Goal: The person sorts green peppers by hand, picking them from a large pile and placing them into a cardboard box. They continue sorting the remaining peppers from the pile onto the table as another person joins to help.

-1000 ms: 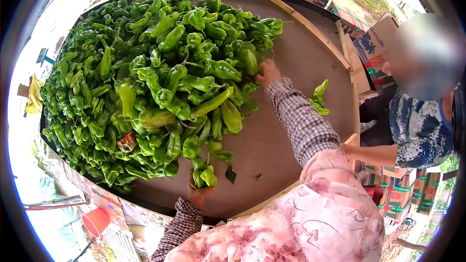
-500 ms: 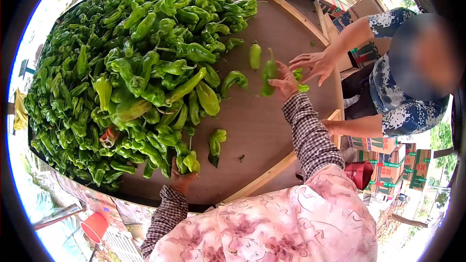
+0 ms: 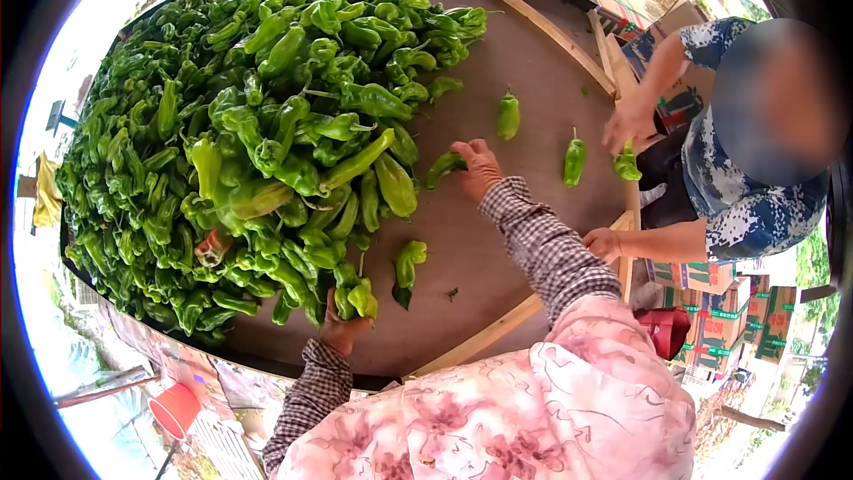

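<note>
In the head view my right hand (image 3: 480, 167) is closed on the end of a curved green pepper (image 3: 443, 167), just right of the big pile of green peppers (image 3: 293, 116). At the pile's near edge, my left hand (image 3: 342, 331) is wrapped around green peppers (image 3: 360, 297); some of its fingers are hidden behind them. A bent pepper with a dark tip (image 3: 410, 264) lies to the right of that hand. Farther off, a lighter pepper (image 3: 507, 116) and a dark green pepper (image 3: 575, 160) rest on the brown tabletop (image 3: 480, 253).
A co-worker stands at the right, one hand (image 3: 628, 123) above a small pepper (image 3: 627, 162) at the table edge, the other hand (image 3: 604, 244) by the rim. Wooden strips (image 3: 533, 22) border the table. Cartons (image 3: 721, 311) are stacked beyond; a red bucket (image 3: 175, 411) stands lower left.
My right hand has let go of a green pepper near the co-worker and moved left onto the curved one. The co-worker's upper hand has drawn back right. My left hand stays among its peppers.
</note>
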The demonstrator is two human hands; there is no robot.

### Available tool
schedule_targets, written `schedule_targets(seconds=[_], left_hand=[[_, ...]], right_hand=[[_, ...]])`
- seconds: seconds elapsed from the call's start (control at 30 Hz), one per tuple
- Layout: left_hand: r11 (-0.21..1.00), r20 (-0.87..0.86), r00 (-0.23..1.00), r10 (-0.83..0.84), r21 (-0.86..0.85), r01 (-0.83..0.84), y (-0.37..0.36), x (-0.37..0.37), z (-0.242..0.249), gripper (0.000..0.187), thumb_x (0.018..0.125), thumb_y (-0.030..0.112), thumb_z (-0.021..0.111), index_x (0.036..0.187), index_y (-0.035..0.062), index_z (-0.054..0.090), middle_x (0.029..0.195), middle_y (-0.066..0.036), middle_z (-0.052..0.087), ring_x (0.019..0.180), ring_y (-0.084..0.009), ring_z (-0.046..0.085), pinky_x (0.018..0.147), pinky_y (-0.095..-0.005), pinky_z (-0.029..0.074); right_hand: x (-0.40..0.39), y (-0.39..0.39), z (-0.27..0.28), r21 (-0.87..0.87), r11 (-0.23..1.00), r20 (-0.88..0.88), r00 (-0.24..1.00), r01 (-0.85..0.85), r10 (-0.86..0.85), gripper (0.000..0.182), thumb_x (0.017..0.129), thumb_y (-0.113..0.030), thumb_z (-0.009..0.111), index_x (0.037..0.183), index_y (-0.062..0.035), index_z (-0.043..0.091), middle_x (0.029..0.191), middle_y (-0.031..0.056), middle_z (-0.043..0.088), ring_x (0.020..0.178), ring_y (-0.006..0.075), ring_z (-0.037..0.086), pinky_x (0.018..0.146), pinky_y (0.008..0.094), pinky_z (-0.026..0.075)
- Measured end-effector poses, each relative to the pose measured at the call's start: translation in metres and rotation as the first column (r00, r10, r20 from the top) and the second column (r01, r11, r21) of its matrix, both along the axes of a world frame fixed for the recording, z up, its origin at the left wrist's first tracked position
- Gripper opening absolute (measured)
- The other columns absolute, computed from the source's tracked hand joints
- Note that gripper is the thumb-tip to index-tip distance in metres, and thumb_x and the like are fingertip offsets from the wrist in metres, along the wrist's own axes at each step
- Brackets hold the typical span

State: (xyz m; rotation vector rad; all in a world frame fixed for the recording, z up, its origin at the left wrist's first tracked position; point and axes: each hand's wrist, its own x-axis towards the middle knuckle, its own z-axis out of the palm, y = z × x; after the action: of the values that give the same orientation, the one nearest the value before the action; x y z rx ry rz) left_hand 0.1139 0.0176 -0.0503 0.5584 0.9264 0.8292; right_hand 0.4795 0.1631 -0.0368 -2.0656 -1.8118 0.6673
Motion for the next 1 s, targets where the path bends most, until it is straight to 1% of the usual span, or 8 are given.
schedule_targets(seconds=[0.27,0.47,0.63,0.77,0.9,0.93,0.97,1.0], left_hand=[[0.999,-0.016,1.000,0.011,-0.034,-0.011,0.001,-0.002,-0.003,0.082,0.053,-0.009,0.072,0.126,0.0098,0.040,0.111,-0.006,0.055,0.102,-0.0225,0.054,0.085,-0.0354,0.047],[0.997,-0.013,0.998,0.055,-0.061,-0.056,-0.003,-0.005,-0.012,0.097,0.049,-0.013,0.074,0.133,0.0114,0.033,0.118,-0.007,0.053,0.106,-0.0242,0.052,0.089,-0.0379,0.046],[0.999,-0.079,0.996,0.039,0.002,-0.039,-0.008,-0.009,-0.022,0.099,0.051,-0.009,0.077,0.136,0.0081,0.028,0.122,-0.008,0.051,0.110,-0.0231,0.051,0.093,-0.0386,0.044],[0.999,-0.114,0.993,0.044,-0.008,-0.045,-0.009,-0.006,-0.017,0.096,0.054,-0.008,0.076,0.135,0.0066,0.027,0.123,-0.009,0.050,0.109,-0.0221,0.052,0.092,-0.0370,0.044],[0.999,-0.022,1.000,0.010,-0.038,-0.011,-0.005,-0.004,-0.006,0.089,0.056,-0.007,0.076,0.132,0.0100,0.033,0.118,-0.007,0.053,0.104,-0.0217,0.054,0.086,-0.0369,0.048],[0.999,-0.028,1.000,0.009,-0.036,-0.010,-0.006,-0.006,-0.007,0.089,0.056,-0.007,0.076,0.132,0.0100,0.033,0.118,-0.007,0.053,0.104,-0.0217,0.054,0.086,-0.0369,0.048],[1.000,-0.027,1.000,0.014,-0.013,-0.015,-0.005,-0.005,-0.009,0.086,0.057,-0.007,0.076,0.130,0.0109,0.035,0.116,-0.006,0.054,0.101,-0.0214,0.055,0.084,-0.0364,0.049],[1.000,-0.023,1.000,0.021,0.011,-0.021,-0.005,-0.004,-0.011,0.083,0.057,-0.006,0.075,0.128,0.0119,0.037,0.113,-0.006,0.055,0.099,-0.0210,0.056,0.081,-0.0359,0.049]], right_hand=[[0.092,-0.016,0.010,0.427,0.903,0.349,0.911,0.057,-0.222,0.043,0.063,-0.002,0.056,0.106,-0.0080,0.056,0.117,0.0165,0.047,0.106,0.0347,0.047,0.090,0.0418,0.040],[0.042,0.097,-0.008,0.415,0.905,0.060,0.996,-0.087,0.068,0.048,0.072,0.001,0.051,0.119,-0.0088,0.050,0.135,0.0126,0.036,0.126,0.0273,0.033,0.102,0.0349,0.032],[0.006,0.136,0.002,0.011,1.000,0.365,0.931,0.008,-0.011,0.055,0.087,0.000,0.043,0.137,-0.0191,0.030,0.143,0.0083,0.025,0.132,0.0284,0.025,0.107,0.0407,0.031],[0.002,0.118,0.031,-0.123,0.989,0.358,0.933,0.086,-0.036,0.052,0.079,-0.014,0.062,0.127,-0.0137,0.042,0.132,0.0149,0.036,0.119,0.0328,0.039,0.100,0.0401,0.037],[0.012,0.113,0.005,-0.138,0.969,0.265,0.950,0.204,-0.162,0.048,0.076,-0.013,0.061,0.122,-0.0083,0.047,0.120,0.0176,0.048,0.112,0.0351,0.047,0.093,0.0395,0.042],[0.015,0.110,0.015,-0.139,0.952,-0.004,0.961,0.273,-0.276,0.046,0.073,-0.007,0.060,0.117,-0.0014,0.048,0.109,0.0168,0.056,0.104,0.0341,0.053,0.086,0.0398,0.045],[0.010,0.108,0.022,-0.135,0.953,-0.008,0.961,0.272,-0.276,0.046,0.073,-0.007,0.060,0.117,-0.0014,0.048,0.109,0.0168,0.056,0.104,0.0341,0.053,0.086,0.0398,0.045],[0.003,0.105,0.027,-0.034,0.954,-0.478,0.833,0.298,-0.277,0.044,0.072,-0.004,0.060,0.114,-0.0011,0.048,0.104,0.0146,0.057,0.099,0.0326,0.055,0.083,0.0391,0.046]])
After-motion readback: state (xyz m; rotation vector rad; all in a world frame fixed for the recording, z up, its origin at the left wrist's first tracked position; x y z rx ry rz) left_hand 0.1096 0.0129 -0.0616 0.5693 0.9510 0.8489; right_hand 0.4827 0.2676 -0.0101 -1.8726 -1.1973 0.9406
